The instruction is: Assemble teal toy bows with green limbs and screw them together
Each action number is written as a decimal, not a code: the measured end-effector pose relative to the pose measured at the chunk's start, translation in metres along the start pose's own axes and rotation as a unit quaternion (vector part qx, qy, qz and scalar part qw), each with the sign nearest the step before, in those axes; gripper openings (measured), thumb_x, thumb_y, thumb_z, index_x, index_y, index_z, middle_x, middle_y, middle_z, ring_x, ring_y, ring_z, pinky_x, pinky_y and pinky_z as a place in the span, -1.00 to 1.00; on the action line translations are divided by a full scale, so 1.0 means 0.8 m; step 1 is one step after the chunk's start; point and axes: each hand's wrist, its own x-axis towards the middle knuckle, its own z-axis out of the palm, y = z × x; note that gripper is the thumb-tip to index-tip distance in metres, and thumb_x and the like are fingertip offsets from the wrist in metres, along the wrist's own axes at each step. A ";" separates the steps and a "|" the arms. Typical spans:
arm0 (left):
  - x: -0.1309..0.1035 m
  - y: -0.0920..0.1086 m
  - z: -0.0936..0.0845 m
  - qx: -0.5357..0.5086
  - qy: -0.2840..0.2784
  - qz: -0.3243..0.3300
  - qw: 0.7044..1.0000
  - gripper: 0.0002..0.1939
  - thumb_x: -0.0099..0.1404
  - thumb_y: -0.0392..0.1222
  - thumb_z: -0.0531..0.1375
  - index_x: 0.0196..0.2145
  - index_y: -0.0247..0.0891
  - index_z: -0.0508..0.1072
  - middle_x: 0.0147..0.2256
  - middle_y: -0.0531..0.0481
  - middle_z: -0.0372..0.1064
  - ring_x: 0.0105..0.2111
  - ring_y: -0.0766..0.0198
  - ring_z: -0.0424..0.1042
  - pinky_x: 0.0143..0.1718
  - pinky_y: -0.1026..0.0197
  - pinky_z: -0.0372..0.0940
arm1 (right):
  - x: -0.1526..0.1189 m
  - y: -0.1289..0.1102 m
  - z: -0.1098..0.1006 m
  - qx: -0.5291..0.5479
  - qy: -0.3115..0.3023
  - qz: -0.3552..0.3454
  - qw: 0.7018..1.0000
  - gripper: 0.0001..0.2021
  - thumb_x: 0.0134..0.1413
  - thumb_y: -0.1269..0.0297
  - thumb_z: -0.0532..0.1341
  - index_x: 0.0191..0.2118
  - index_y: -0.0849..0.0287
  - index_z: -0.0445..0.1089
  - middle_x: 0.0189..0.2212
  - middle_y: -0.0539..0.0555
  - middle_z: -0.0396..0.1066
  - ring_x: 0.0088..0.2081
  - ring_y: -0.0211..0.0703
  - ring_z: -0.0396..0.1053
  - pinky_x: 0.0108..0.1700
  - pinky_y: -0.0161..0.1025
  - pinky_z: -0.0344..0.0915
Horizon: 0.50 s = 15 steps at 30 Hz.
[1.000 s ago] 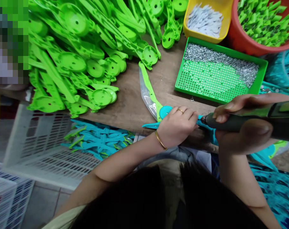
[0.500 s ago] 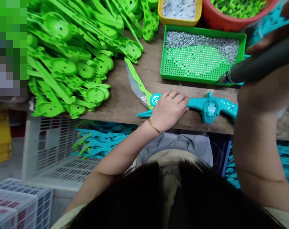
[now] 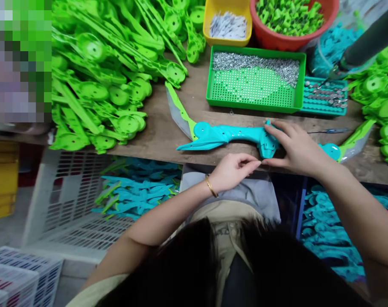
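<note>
A turquoise toy bow point(image 3: 241, 133) lies along the table's near edge, its end pieces green and clear. Screw holes show on its upper face. My right hand point(image 3: 298, 147) spans the raised middle block, fingers on the far side and thumb on the near side. Just short of the bow, my left hand point(image 3: 234, 170) is closed in a pinch, its fingertips meeting the right thumb; whatever is pinched there is too small or hidden to make out. A dark power screwdriver point(image 3: 369, 40) hangs at the upper right, out of both hands.
Green plastic parts point(image 3: 117, 81) heap at the left. Behind the bow stand a green tray point(image 3: 256, 104) of screws, a yellow bin point(image 3: 227, 41) and a red tub point(image 3: 283, 41). A thin tool point(image 3: 330, 130) lies beyond the right hand. A white crate point(image 3: 65, 204) sits below.
The bow has been turned over, so its other face is up. My right hand has let go of the power screwdriver and come down to the bow. My left hand has moved off the bow, nearer me.
</note>
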 end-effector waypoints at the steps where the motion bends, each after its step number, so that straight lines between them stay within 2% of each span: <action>1: 0.003 0.002 0.003 -0.042 -0.009 -0.031 0.999 -0.80 0.30 -0.14 0.26 -0.29 -0.35 0.56 -0.47 0.00 0.50 -0.48 0.36 0.47 -0.39 0.33 0.40 | 0.002 0.001 0.000 -0.003 0.004 -0.004 1.000 -0.13 0.08 -0.19 0.22 0.41 0.11 -0.01 0.31 0.34 0.12 0.28 0.39 0.15 0.21 0.34 0.20; 5: 0.015 0.004 0.018 -0.194 -0.014 -0.108 0.975 -0.82 0.27 -0.18 0.31 -0.33 -0.39 0.51 -0.48 0.00 0.47 -0.46 0.40 0.48 -0.32 0.32 0.44 | 0.005 0.005 0.003 -0.015 0.028 -0.026 0.999 -0.15 0.11 -0.18 0.19 0.39 0.20 0.04 0.30 0.39 0.14 0.26 0.39 0.17 0.17 0.33 0.24; 8: 0.018 0.007 0.030 -0.284 0.015 -0.140 0.948 -0.82 0.35 -0.19 0.25 -0.35 -0.37 0.41 -0.43 -0.01 0.46 -0.45 0.40 0.49 -0.26 0.27 0.45 | 0.004 0.009 0.003 -0.014 0.046 -0.047 0.998 -0.20 0.12 -0.14 0.19 0.34 0.27 0.13 0.28 0.40 0.19 0.25 0.35 0.21 0.19 0.28 0.25; 11: 0.019 0.015 0.042 -0.376 0.041 -0.131 0.916 -0.85 0.37 -0.22 0.23 -0.26 -0.29 0.29 -0.39 0.03 0.45 -0.43 0.38 0.50 -0.22 0.19 0.47 | 0.005 0.011 -0.003 -0.001 0.059 -0.070 0.996 -0.22 0.12 -0.18 0.17 0.31 0.27 0.18 0.25 0.36 0.25 0.22 0.29 0.26 0.19 0.23 0.29; 15: 0.026 0.024 0.054 -0.506 0.014 -0.078 0.859 -0.78 0.34 -0.37 0.21 -0.12 -0.19 0.27 -0.33 0.11 0.42 -0.41 0.42 0.46 -0.21 0.21 0.46 | 0.008 0.007 -0.022 0.023 0.054 -0.081 0.995 -0.22 0.12 -0.24 0.15 0.31 0.18 0.19 0.25 0.28 0.28 0.22 0.26 0.30 0.18 0.20 0.34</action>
